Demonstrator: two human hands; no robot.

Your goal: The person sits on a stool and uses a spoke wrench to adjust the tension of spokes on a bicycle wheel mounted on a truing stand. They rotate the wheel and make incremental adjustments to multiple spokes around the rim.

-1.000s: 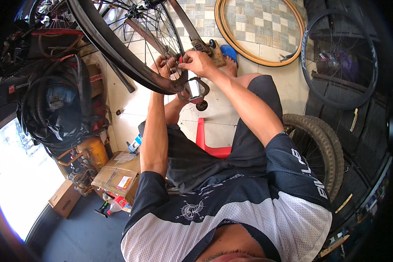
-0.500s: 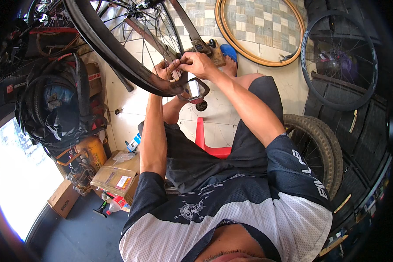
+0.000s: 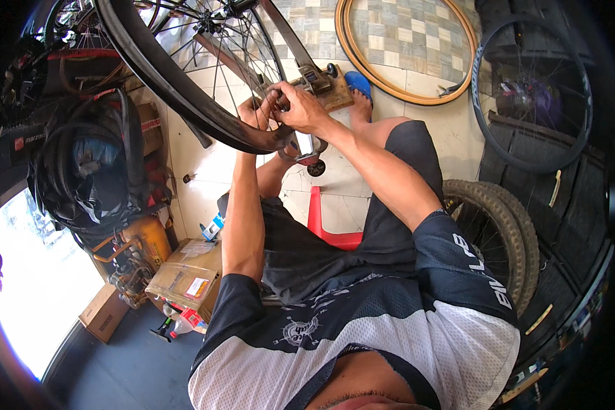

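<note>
A bicycle wheel (image 3: 178, 92) with a dark rim and black spokes is mounted in a worn metal stand (image 3: 290, 41) on a wooden base (image 3: 338, 99). My left hand (image 3: 254, 113) reaches behind the rim, its fingers curled among the spokes. Close beside it, my right hand (image 3: 302, 111) is pinched at the spokes near the lower part of the rim; what sits between the fingertips is hidden. Just below the hands is the stand's lower clamp with a round black knob (image 3: 315, 168).
Tan tyres (image 3: 362, 65) lie ahead right; a dark wheel (image 3: 484, 123) and knobby tyres (image 3: 512, 232) lie right. A red plastic piece (image 3: 342, 239) is between my legs. Bundled tyres (image 3: 75, 157), a yellow machine (image 3: 150, 239) and boxes (image 3: 174, 270) are left.
My right hand has shifted slightly up and left, its fingers now overlapping the left hand's more. A small red piece seen at the fingertips a second ago is now hidden.
</note>
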